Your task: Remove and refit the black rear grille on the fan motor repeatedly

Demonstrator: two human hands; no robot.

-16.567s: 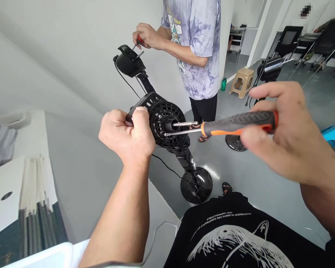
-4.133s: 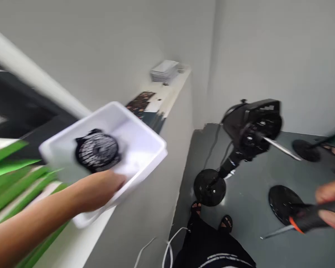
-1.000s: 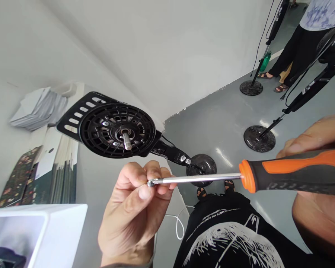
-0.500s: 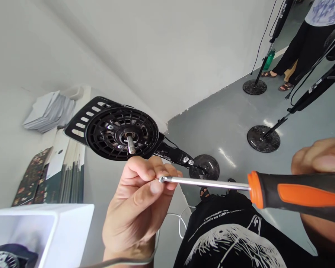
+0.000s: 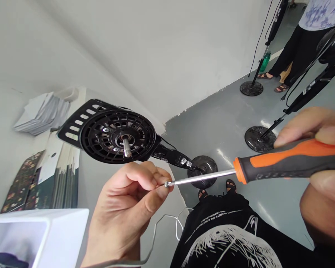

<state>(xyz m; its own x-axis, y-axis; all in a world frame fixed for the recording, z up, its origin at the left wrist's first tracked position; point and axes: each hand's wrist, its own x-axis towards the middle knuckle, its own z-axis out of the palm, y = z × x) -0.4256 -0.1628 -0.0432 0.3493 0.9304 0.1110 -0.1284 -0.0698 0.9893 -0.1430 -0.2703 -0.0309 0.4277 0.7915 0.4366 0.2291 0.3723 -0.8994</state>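
We hold our left hand (image 5: 128,208) palm up at about seven o'clock from the picture's middle, the forearm running in from the bottom edge. Its thumb and forefinger are pressed together at the tip of the screwdriver (image 5: 268,165), pinching a small screw (image 5: 166,184) against the blade's end; the other fingers curl loosely behind.

Our right hand (image 5: 321,163) comes in from three o'clock, fingers wrapped tight around the orange and black handle, thumb on top, the shaft pointing toward nine o'clock and slightly down.

The fan motor housing (image 5: 114,132), black and round with a ribbed face and a bare metal shaft (image 5: 126,146) sticking out of its centre, sits just above the left hand at about ten o'clock from the screw, near but not touching the fingers. Its neck slopes down toward four o'clock to the round fan base (image 5: 202,169) on the grey floor.

At eight o'clock, in the bottom corner, is a white bin (image 5: 58,230). Stacked papers (image 5: 41,111) lie on a ledge at nine o'clock. At one to two o'clock another person's legs (image 5: 298,48) stand beside a second fan stand (image 5: 304,96), with a green bottle (image 5: 265,61) by the wall.
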